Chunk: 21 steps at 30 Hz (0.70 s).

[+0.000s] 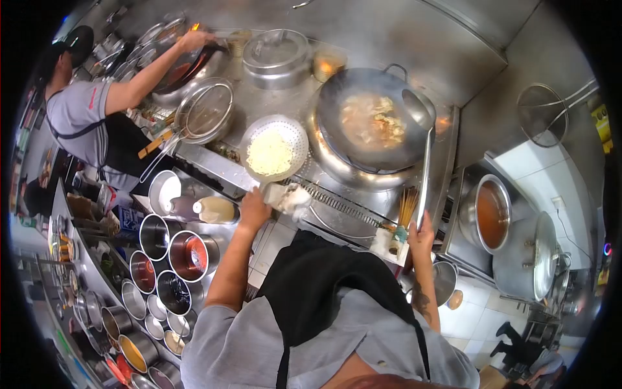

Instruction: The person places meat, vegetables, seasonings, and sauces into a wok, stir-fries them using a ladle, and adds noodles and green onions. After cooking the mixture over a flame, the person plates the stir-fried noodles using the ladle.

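Observation:
My right hand (422, 237) is wrapped round the long handle of a metal ladle (426, 165), whose bowl hangs over the right side of a dark wok (330, 97). Steaming food (372, 121) in pale broth fills the wok's middle. My left hand (253, 209) is closed at the left end of a crumpled, stained white cloth (289, 196), by the stove's front edge; its fingertips are partly hidden. Just beyond that hand, left of the wok, sits a perforated strainer (300, 139) with pale noodles (269, 153) in it.
A co-worker (91, 113) reaches over another wok at the far left. Metal pots (155, 236) of sauces and two squeeze bottles (218, 210) crowd the left counter. On the right are a pot of reddish-brown liquid (492, 214) and a lidded pot (528, 255). A wire skimmer (543, 115) hangs on the wall.

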Each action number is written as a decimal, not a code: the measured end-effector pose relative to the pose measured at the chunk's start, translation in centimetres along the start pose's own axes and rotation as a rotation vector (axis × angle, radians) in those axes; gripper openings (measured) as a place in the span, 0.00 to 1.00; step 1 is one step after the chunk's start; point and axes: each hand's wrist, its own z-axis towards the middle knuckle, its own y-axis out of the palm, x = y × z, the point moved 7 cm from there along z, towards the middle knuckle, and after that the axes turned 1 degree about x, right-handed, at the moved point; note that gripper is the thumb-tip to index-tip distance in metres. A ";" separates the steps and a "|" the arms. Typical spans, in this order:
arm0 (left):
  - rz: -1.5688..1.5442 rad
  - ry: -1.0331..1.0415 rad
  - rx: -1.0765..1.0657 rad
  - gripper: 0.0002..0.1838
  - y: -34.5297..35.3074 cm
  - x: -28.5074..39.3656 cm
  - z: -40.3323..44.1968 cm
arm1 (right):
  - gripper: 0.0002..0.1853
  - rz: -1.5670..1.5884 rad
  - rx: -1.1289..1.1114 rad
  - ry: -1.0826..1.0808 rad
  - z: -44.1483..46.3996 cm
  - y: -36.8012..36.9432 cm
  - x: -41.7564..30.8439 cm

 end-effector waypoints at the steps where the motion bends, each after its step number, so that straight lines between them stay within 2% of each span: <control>1: -0.102 -0.061 -0.052 0.30 0.2 -1.6 -0.9 | 0.24 0.047 -0.029 0.080 0.4 0.4 -0.4; 3: -0.312 -0.179 -0.151 0.26 0.4 -3.4 -2.3 | 0.25 0.136 -0.086 0.240 1.4 0.8 -2.7; 4: -0.433 -0.175 -0.165 0.18 -1.6 -2.3 -2.3 | 0.26 0.042 -0.023 -0.099 2.5 1.1 -5.2; 5: -0.756 -0.360 -0.340 0.16 0.0 -2.9 -2.3 | 0.26 0.190 -0.095 0.054 2.9 1.9 -4.7; 7: -1.407 -0.725 -0.694 0.12 2.7 -2.4 -2.8 | 0.26 0.478 -0.241 0.366 3.5 3.4 -8.6; 8: -1.799 -0.855 -0.675 0.07 2.3 0.1 -2.7 | 0.25 0.576 -0.290 0.374 3.9 4.2 -10.3; 11: -1.804 -0.849 -0.573 0.08 2.5 2.4 -1.6 | 0.24 1.025 -0.548 0.488 5.1 6.3 -16.5; 15: -1.774 -0.721 -0.526 0.13 -1.0 3.9 -2.0 | 0.22 1.429 -0.812 0.644 5.7 8.2 -22.9; 18: -1.689 -0.593 -0.415 0.15 -7.5 6.4 -3.0 | 0.21 1.426 -0.868 0.786 6.2 11.8 -22.5; 20: -1.670 -0.567 -0.414 0.15 -11.2 8.0 -2.8 | 0.19 1.419 -0.849 0.890 6.3 13.4 -22.0; 21: -1.659 -0.549 -0.414 0.15 -12.2 8.4 -2.0 | 0.19 1.389 -0.807 0.839 6.8 12.9 -22.2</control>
